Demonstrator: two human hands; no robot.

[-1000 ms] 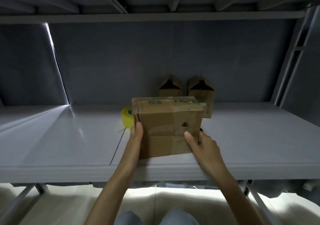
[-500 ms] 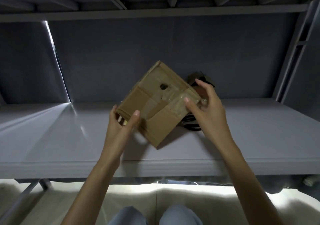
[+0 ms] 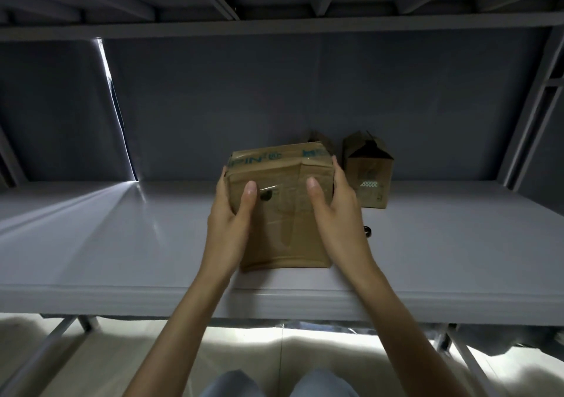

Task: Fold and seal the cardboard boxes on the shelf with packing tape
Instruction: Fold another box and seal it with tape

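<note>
**Taped box held on shelf, both hands**

Closed cardboard box (image 3: 280,207) stands on the shelf (image 3: 122,244) near its front edge, flaps shut under clear tape, contents not visible. Left hand (image 3: 232,213) and right hand (image 3: 332,210) grip its sides, thumbs on the front face. Behind right, a second box (image 3: 370,176) has its top flaps part open; inside is dark. Third box (image 3: 317,138) mostly hidden.

A dark grey back wall (image 3: 274,106) has a bright slit of light (image 3: 116,106) at left; pale floor (image 3: 274,354) shows below.
</note>
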